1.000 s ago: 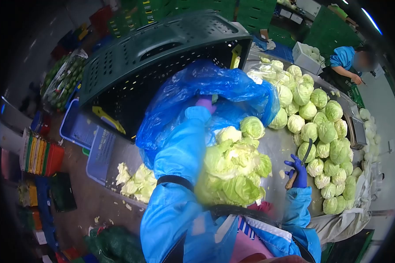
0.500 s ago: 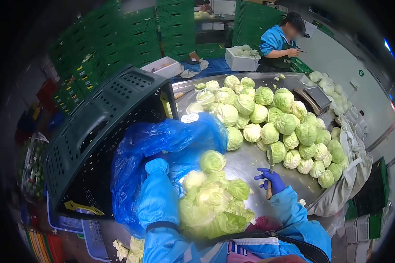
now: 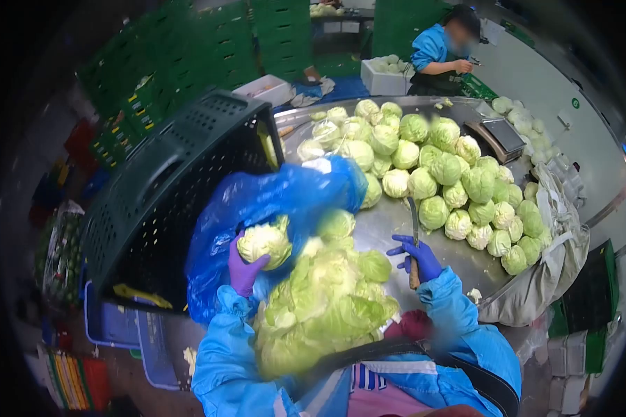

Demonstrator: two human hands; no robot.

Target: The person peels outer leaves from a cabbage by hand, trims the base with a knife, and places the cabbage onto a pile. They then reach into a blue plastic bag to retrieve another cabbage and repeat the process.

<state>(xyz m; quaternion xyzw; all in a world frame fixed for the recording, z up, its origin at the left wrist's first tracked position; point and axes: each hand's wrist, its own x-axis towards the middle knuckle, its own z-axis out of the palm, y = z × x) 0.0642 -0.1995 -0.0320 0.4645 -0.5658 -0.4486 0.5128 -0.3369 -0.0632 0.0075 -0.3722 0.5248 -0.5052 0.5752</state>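
Observation:
My left hand (image 3: 243,270), in a purple glove, grips a cabbage (image 3: 266,246) at the mouth of the blue plastic bag (image 3: 219,219). The bag lies in a tipped dark green crate (image 3: 122,229) on the left. My right hand (image 3: 423,260), gloved too, holds a knife (image 3: 415,224) by its wooden handle, with the slightly curved blade pointing away from me and some fingers stretched out. Between my arms is a heap of loose cabbage leaves (image 3: 320,299). Just beyond it sits another cabbage (image 3: 336,224), partly blurred.
A large pile of cabbages (image 3: 442,170) covers the far part of the metal table (image 3: 386,236). A scale (image 3: 499,139) stands at the back right, near a grey cloth (image 3: 546,260). A co-worker (image 3: 438,52) stands beyond the table. Blue baskets (image 3: 156,354) are at lower left.
My left hand, hidden inside the blue bag before, has come back toward me and now shows with a cabbage in it. The knife hand has shifted slightly left.

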